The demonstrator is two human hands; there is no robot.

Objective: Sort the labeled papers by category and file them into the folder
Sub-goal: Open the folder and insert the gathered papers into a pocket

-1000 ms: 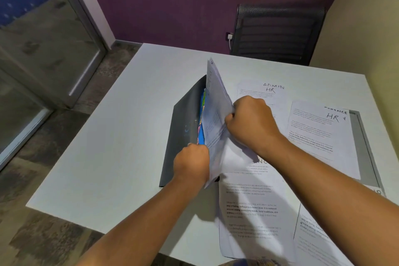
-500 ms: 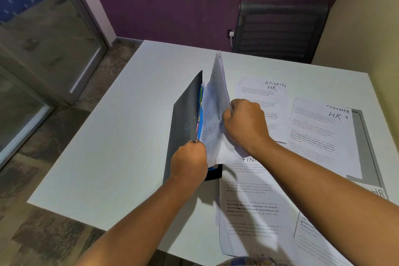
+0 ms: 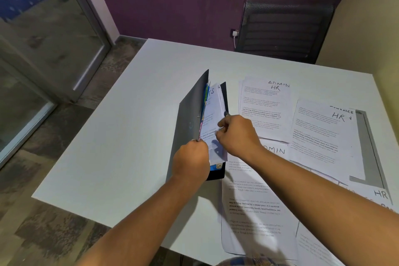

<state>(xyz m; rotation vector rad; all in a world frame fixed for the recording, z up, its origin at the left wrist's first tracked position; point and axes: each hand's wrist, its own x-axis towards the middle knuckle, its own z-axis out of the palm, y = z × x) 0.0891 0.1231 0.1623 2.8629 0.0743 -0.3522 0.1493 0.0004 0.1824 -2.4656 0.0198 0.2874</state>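
A dark grey folder (image 3: 190,112) stands half open on the white table (image 3: 121,147), its front cover raised. My left hand (image 3: 191,161) grips the cover's lower edge. White sheets (image 3: 212,114) and coloured dividers lie inside the folder. My right hand (image 3: 237,134) pinches the edge of the filed sheets near the folder's clip. To the right lie a sheet marked ADMIN HR (image 3: 264,103), a sheet marked HR (image 3: 323,131), and an ADMIN sheet (image 3: 254,201) partly under my right forearm.
A black mesh chair (image 3: 285,30) stands behind the table's far edge by the purple wall. A grey tray or board (image 3: 369,147) lies under the right papers. More papers, one marked HR (image 3: 381,194), reach the near right edge. A glass door is at left.
The sheet that stood upright in my right hand now lies down inside the folder. The folder's front cover has swung up closer to the sheets.
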